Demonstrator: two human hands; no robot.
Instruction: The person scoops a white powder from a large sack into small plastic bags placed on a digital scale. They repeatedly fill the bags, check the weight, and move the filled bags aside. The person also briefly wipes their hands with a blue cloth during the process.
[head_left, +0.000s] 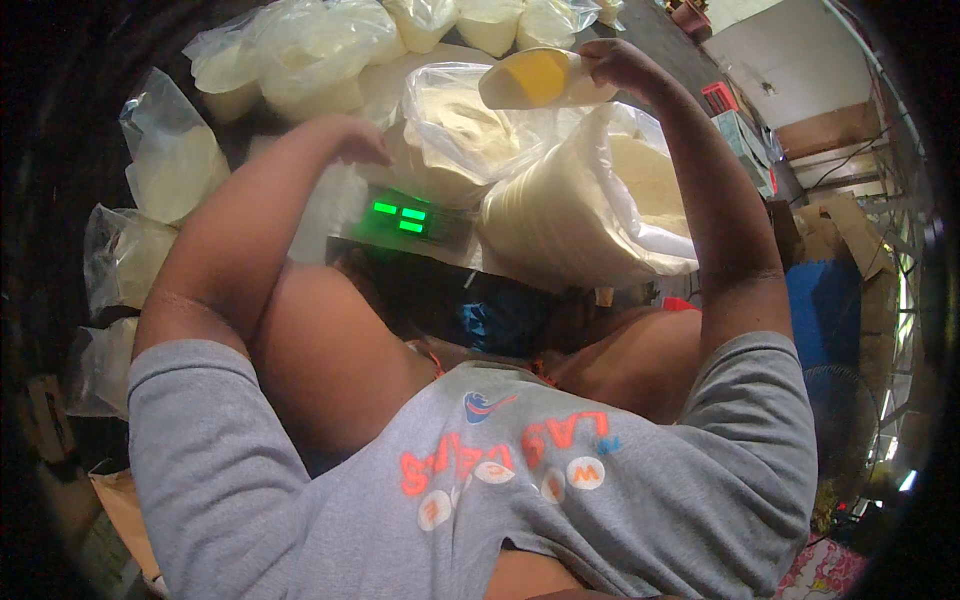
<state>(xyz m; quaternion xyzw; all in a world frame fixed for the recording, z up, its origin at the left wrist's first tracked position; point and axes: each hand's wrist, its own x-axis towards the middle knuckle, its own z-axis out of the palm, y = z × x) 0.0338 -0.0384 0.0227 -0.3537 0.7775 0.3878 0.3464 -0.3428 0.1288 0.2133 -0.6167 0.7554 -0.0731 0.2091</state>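
Note:
My right hand (619, 67) grips a pale plastic scoop (538, 79), raised over the gap between two bags, with yellow showing inside it. Beneath it to the left, a clear plastic bag of pale powder (465, 124) stands with its mouth wide. A large white sack (555, 202) with its rim folded down leans at the right, powder visible inside. My left hand (364, 142) is at the left side of the clear bag, fingers bent down; whether it holds the plastic is unclear. Just below, a digital scale (405, 217) shows lit green displays.
Several filled clear bags (322, 45) line the far side, and more filled bags (176, 169) run down the left. A blue container (825, 315) and cardboard (851, 232) stand at the right, beside a fan (840, 420). My bare knees flank the dark space below the scale.

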